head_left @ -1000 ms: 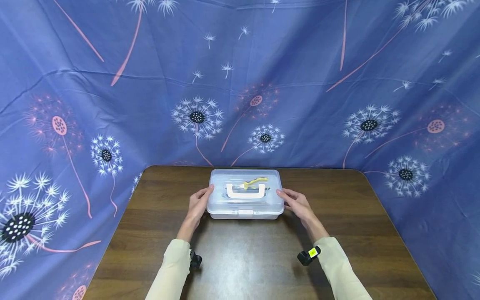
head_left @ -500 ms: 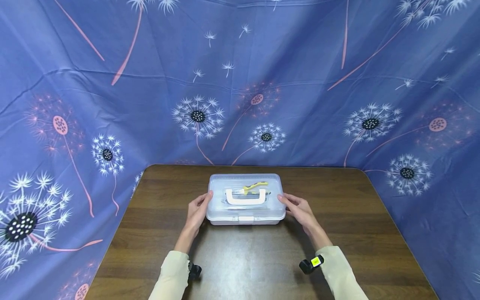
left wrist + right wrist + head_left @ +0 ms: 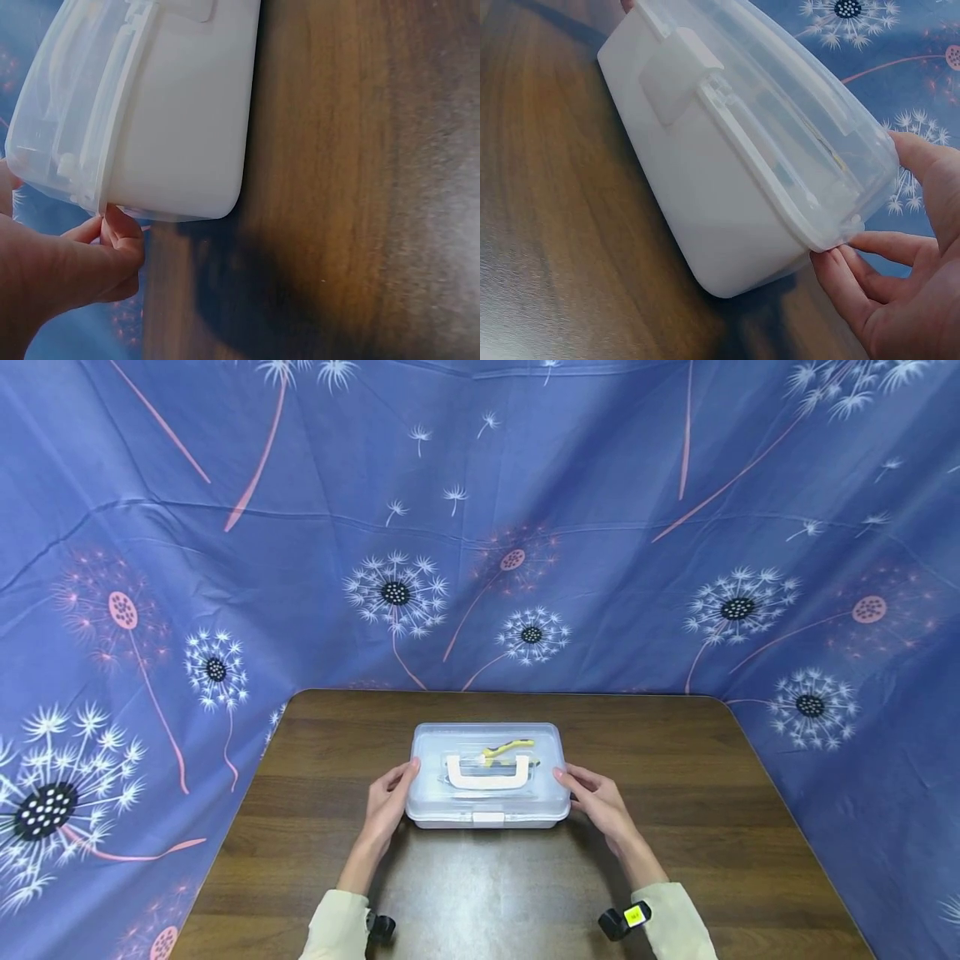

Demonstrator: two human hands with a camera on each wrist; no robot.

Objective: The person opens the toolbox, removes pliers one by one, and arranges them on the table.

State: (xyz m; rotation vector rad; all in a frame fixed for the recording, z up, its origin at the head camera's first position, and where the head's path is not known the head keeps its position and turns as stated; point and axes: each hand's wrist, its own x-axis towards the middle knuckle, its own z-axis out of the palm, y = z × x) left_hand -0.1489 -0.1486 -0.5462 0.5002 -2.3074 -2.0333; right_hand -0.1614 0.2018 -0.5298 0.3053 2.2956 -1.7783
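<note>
A lidded plastic storage box (image 3: 431, 793) with a clear top and white base sits on the table between both hands. Its white carry handle (image 3: 487, 782) lies flat on the lid, and the front latch (image 3: 679, 75) is fastened. Through the lid shows a yellow-handled tool (image 3: 510, 747), its kind blurred. My left hand (image 3: 386, 806) grips the box's left end, fingertips curled under the rim in the left wrist view. At the right end my right hand (image 3: 603, 806) holds it, thumb against the lid and fingers (image 3: 844, 289) under the rim.
The brown wooden table (image 3: 690, 777) extends to both sides and in front of the box. Behind it hangs a blue cloth (image 3: 615, 610) printed with dandelions. Each wrist wears a small black camera (image 3: 615, 925) beside a pale sleeve (image 3: 671, 918).
The box has moved toward the person, away from the table's back edge, with both hands keeping their hold on its ends. Forearms have drawn back with it.
</note>
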